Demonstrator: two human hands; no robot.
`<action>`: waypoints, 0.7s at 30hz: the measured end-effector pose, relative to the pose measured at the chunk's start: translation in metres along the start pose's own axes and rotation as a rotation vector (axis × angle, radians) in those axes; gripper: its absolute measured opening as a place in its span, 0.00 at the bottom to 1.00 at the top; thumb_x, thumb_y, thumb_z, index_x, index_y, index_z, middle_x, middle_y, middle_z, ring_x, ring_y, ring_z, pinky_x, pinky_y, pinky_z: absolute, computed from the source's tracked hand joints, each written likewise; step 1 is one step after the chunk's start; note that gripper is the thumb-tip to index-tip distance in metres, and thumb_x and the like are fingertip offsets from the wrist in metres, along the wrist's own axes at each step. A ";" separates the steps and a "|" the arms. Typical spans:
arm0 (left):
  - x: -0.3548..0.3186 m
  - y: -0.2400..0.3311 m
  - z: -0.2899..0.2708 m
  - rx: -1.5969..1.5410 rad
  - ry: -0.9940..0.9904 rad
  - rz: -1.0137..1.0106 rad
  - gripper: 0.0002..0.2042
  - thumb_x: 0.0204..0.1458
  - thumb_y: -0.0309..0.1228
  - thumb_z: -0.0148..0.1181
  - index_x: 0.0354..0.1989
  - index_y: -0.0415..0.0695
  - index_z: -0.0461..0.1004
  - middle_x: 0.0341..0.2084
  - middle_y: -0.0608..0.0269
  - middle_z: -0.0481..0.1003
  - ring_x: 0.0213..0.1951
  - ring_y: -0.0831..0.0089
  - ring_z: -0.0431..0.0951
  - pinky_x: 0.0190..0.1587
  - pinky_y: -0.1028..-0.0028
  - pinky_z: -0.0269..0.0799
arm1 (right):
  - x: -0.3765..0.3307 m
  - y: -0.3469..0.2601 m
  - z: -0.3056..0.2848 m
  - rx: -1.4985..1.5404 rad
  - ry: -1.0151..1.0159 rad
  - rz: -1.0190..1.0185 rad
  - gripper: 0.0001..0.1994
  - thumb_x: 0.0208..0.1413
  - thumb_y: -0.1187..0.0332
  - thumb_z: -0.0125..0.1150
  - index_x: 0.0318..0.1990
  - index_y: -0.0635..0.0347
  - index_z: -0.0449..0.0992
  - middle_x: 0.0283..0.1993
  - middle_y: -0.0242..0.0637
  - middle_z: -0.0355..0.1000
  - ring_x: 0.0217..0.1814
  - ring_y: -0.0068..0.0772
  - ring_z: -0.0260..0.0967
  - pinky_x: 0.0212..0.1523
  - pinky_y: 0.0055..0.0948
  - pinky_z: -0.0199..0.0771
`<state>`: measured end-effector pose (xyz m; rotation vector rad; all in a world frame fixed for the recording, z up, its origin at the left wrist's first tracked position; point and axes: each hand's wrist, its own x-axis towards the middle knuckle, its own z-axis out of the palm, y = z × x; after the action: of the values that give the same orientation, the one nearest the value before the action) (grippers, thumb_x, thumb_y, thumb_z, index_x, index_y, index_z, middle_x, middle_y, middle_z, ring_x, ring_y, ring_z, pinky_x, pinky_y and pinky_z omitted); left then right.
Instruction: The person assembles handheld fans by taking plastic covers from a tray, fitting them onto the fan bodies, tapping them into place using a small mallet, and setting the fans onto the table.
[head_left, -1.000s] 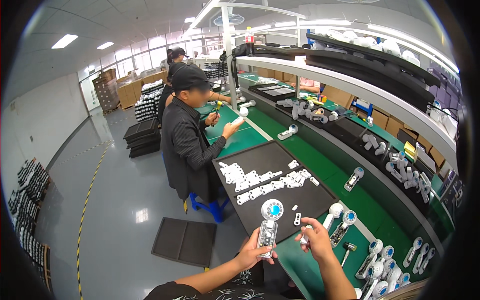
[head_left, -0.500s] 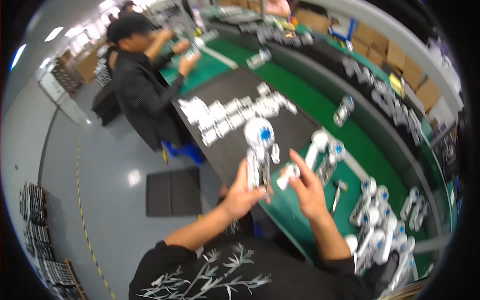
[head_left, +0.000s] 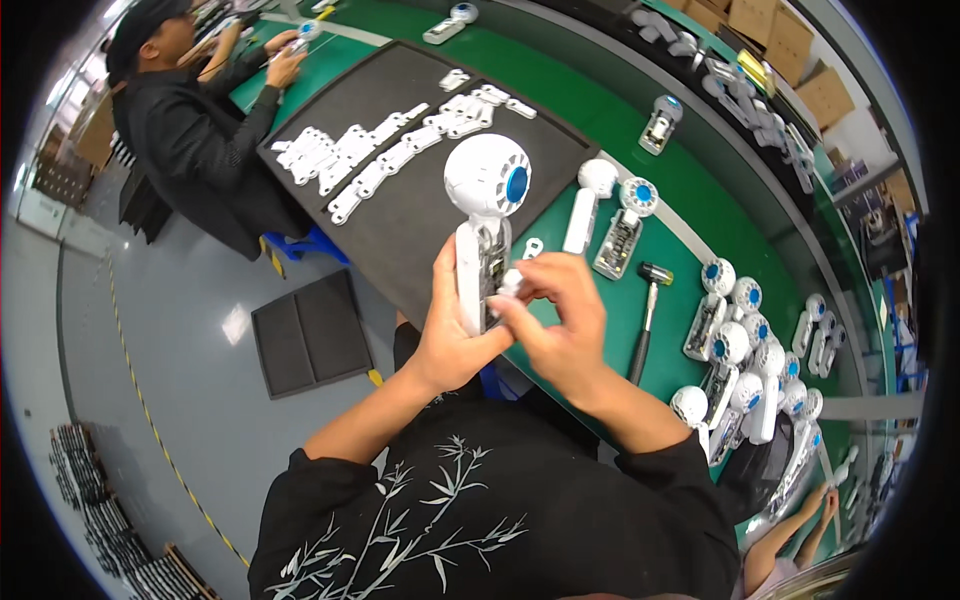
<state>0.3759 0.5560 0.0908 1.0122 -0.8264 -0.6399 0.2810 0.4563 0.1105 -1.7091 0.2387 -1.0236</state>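
Upright in my left hand (head_left: 447, 338) is a white handheld device (head_left: 482, 180) with a ball-shaped head, a blue disc on its side and a slim handle. The handle's side is uncovered and shows electronics. My left fingers and thumb wrap round its lower end. My right hand (head_left: 570, 325) pinches a small white plastic piece (head_left: 512, 282) close against the uncovered side; whether they touch, I cannot tell. Just beyond my right fingers lies a small white part with a hole (head_left: 534, 246). Two similar devices, one white-handled (head_left: 582, 215) and one with its board showing (head_left: 620, 240), lie to the right.
A black tray (head_left: 385, 240) bears rows of small white parts (head_left: 380, 165). A hammer (head_left: 650, 310) lies on the green bench, left of a cluster of similar devices (head_left: 735, 345). A co-worker (head_left: 190, 130) works at far left; another person's hands (head_left: 815, 510) show at lower right.
My right hand has moved left with the small white piece, from apart to right up at the device's handle. The whole view has shifted, and the device's blue disc now faces more to the right.
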 end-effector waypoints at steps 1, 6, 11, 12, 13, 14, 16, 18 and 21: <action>-0.001 -0.004 -0.001 0.053 0.037 0.003 0.42 0.47 0.17 0.57 0.68 0.42 0.38 0.53 0.55 0.62 0.50 0.69 0.70 0.49 0.68 0.72 | 0.000 -0.002 0.002 -0.125 -0.057 -0.047 0.15 0.49 0.76 0.67 0.45 0.65 0.72 0.42 0.43 0.71 0.41 0.31 0.73 0.37 0.27 0.76; -0.005 0.000 -0.010 0.027 0.126 -0.176 0.37 0.44 0.17 0.57 0.64 0.43 0.48 0.43 0.57 0.67 0.36 0.70 0.73 0.34 0.71 0.72 | -0.006 0.011 -0.015 -0.441 -0.142 -0.078 0.15 0.49 0.71 0.67 0.45 0.64 0.74 0.44 0.48 0.70 0.40 0.44 0.72 0.40 0.33 0.74; -0.005 0.004 -0.024 -0.251 0.195 -0.323 0.32 0.46 0.17 0.54 0.61 0.44 0.51 0.35 0.57 0.67 0.24 0.73 0.71 0.20 0.76 0.64 | -0.021 0.060 -0.099 -1.161 0.120 0.174 0.20 0.52 0.63 0.64 0.49 0.65 0.71 0.42 0.50 0.71 0.45 0.50 0.70 0.45 0.42 0.71; -0.004 0.004 -0.025 -0.256 0.191 -0.328 0.32 0.46 0.17 0.54 0.61 0.44 0.51 0.35 0.57 0.67 0.24 0.73 0.71 0.20 0.76 0.64 | -0.033 0.067 -0.116 -1.249 0.115 0.279 0.20 0.53 0.62 0.63 0.49 0.66 0.70 0.41 0.49 0.72 0.43 0.50 0.70 0.44 0.43 0.72; -0.001 0.004 -0.025 -0.282 0.173 -0.352 0.32 0.46 0.17 0.53 0.61 0.44 0.51 0.35 0.57 0.67 0.24 0.72 0.71 0.20 0.76 0.64 | -0.045 0.075 -0.129 -1.332 0.109 0.385 0.20 0.55 0.62 0.62 0.49 0.67 0.69 0.39 0.49 0.73 0.42 0.51 0.71 0.43 0.45 0.72; 0.001 0.004 -0.025 -0.306 0.161 -0.376 0.31 0.46 0.17 0.53 0.61 0.45 0.52 0.35 0.57 0.67 0.25 0.72 0.71 0.20 0.76 0.63 | -0.051 0.078 -0.133 -1.330 0.105 0.388 0.20 0.55 0.62 0.62 0.49 0.67 0.69 0.39 0.49 0.73 0.42 0.51 0.71 0.43 0.45 0.72; 0.002 0.004 -0.026 -0.325 0.162 -0.396 0.31 0.46 0.17 0.52 0.61 0.45 0.52 0.35 0.57 0.67 0.25 0.71 0.72 0.20 0.76 0.63 | -0.055 0.083 -0.136 -1.285 0.069 0.696 0.15 0.59 0.63 0.57 0.45 0.66 0.70 0.33 0.47 0.72 0.32 0.48 0.72 0.35 0.43 0.73; 0.004 0.007 -0.022 -0.351 0.167 -0.425 0.31 0.45 0.17 0.52 0.60 0.46 0.53 0.35 0.56 0.67 0.25 0.71 0.71 0.20 0.77 0.62 | -0.053 0.073 -0.139 -1.069 0.094 0.732 0.14 0.60 0.62 0.56 0.44 0.66 0.69 0.30 0.43 0.70 0.27 0.42 0.70 0.31 0.39 0.71; 0.007 0.011 -0.020 -0.363 0.162 -0.445 0.30 0.45 0.17 0.52 0.59 0.47 0.54 0.35 0.56 0.68 0.24 0.71 0.70 0.20 0.77 0.62 | -0.043 0.033 -0.127 -0.633 0.139 0.806 0.14 0.63 0.61 0.52 0.42 0.66 0.69 0.24 0.36 0.66 0.19 0.31 0.66 0.23 0.31 0.68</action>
<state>0.3969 0.5645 0.0968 0.9025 -0.3213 -1.0309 0.1730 0.3820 0.0670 -1.8139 1.3346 -0.4641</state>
